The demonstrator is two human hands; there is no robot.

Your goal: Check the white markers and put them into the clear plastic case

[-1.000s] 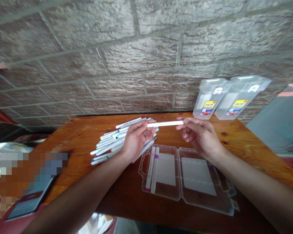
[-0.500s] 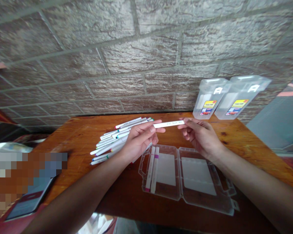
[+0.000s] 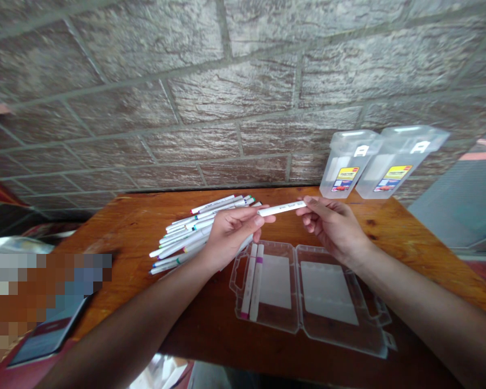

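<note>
A white marker point(image 3: 282, 209) is held between both hands above the table, nearly level with its right end slightly higher. My left hand point(image 3: 233, 232) pinches its left end between thumb and fingers. The right end is in the closed fingertips of my right hand point(image 3: 336, 224). Below lies an open clear plastic case point(image 3: 297, 319) with two white markers point(image 3: 253, 283) side by side in its left half, one with a magenta end and one with a purple band. Left of my left hand lies a pile of white markers point(image 3: 190, 232) with variously coloured ends, partly hidden by that hand.
Two clear plastic boxes point(image 3: 383, 162) with yellow and blue labels stand upright against the stone-patterned wall point(image 3: 227, 97). A phone-like device point(image 3: 52, 329) lies at the left, partly blurred out. The wooden table's point(image 3: 405, 243) front edge is near the bottom.
The marker has tilted a little, its left end dropping slightly, and its printed side has turned. My left hand has shifted slightly; the case and pile have not moved.
</note>
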